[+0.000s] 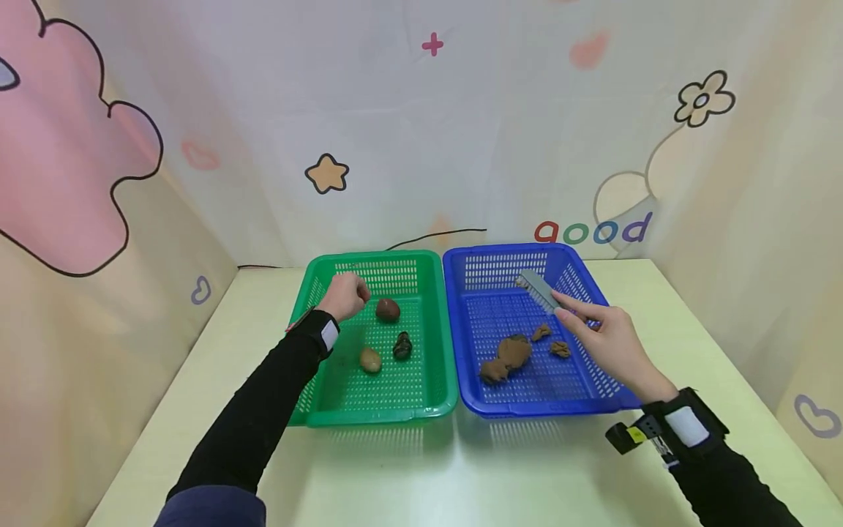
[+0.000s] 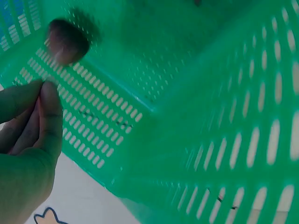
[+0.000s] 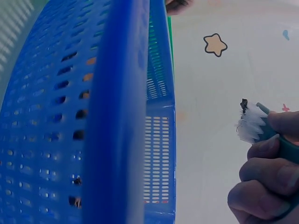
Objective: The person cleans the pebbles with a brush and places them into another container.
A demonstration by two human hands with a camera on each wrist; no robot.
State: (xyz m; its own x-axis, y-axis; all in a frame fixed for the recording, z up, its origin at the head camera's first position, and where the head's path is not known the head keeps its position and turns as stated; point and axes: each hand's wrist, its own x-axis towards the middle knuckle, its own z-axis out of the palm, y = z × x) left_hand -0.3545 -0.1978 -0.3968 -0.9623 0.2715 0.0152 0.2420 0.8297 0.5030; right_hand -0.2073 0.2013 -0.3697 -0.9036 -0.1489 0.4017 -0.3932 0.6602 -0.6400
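My right hand [image 1: 609, 337] grips a grey-green brush [image 1: 538, 289] over the blue basket [image 1: 470, 344]. In the right wrist view, a dark clump of dirt [image 3: 244, 105] clings to the white bristles [image 3: 251, 123]. My left hand [image 1: 344, 296] is over the far left part of the green basket [image 1: 319, 421], its fingers curled and the thumb against the fingertips, with nothing visible between them. Beside it, a reddish-brown stone [image 1: 388, 310] lies in the green basket, near the fingertips in the left wrist view. A tan stone [image 1: 370, 360] and a dark stone [image 1: 402, 346] lie nearer the front.
Mud-brown lumps [image 1: 514, 353] and two small brown clumps, one at the right [image 1: 560, 349], lie in the blue basket. Both baskets stand side by side on a pale table [image 1: 421, 476]. A printed curtain [image 1: 408, 132] hangs behind and at both sides.
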